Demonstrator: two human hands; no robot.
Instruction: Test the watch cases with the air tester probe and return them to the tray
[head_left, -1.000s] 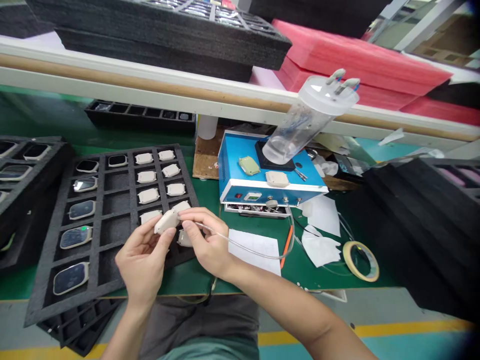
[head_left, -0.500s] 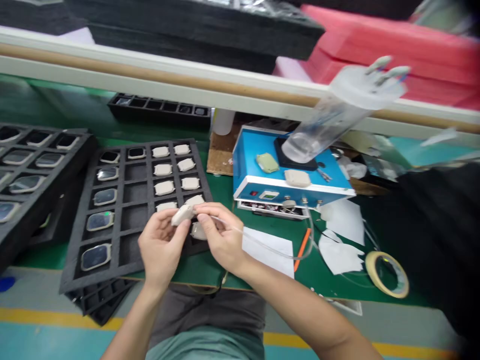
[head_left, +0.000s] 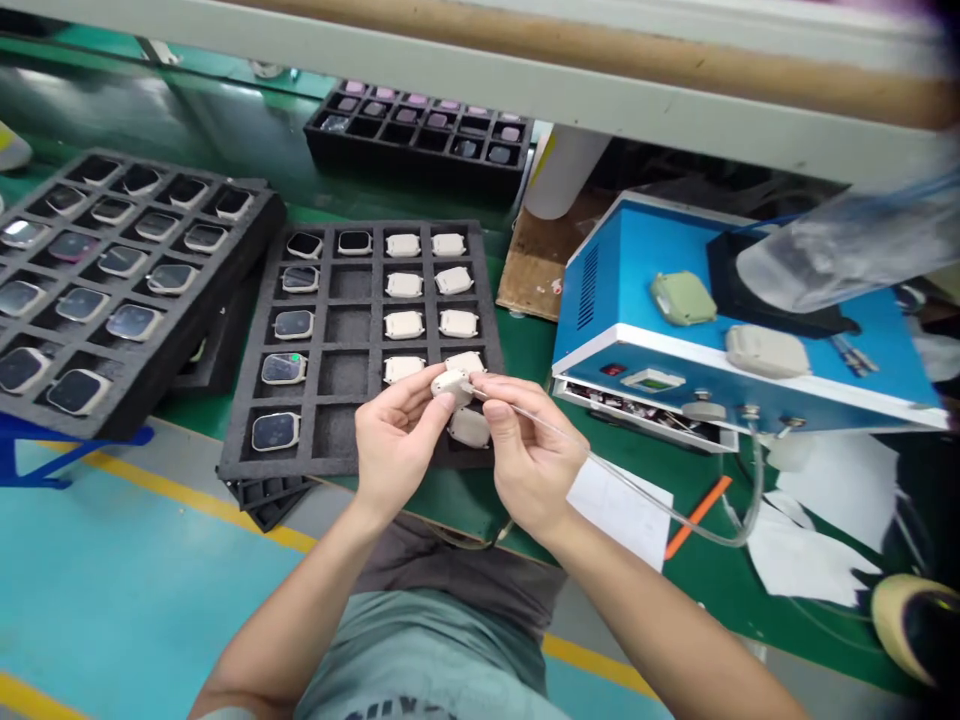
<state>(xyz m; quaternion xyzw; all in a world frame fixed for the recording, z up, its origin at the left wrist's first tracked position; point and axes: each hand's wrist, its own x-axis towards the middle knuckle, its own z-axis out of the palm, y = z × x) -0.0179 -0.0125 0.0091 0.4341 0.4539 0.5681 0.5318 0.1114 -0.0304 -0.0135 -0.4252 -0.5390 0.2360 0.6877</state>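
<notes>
My left hand pinches a small beige watch case between thumb and fingers, held tilted above the foam tray. Closed around the end of a clear thin tube, my right hand brings its tip against the side of that case; the exact contact is hidden by the fingers. Beneath both hands lies the black foam tray. Beige watch cases fill much of its right two columns, while dark-screened watches sit in its left column. Another beige case shows just below my fingers.
The tube runs to a blue machine on the right, with a green case and beige case on top. Another watch tray stands left. An orange stick, white paper and tape roll lie right. A shelf beam crosses above.
The view has shifted left and lower, so the bench contents appear farther right and the left tray shows more fully. Both hands keep their hold on the watch case and tube.
</notes>
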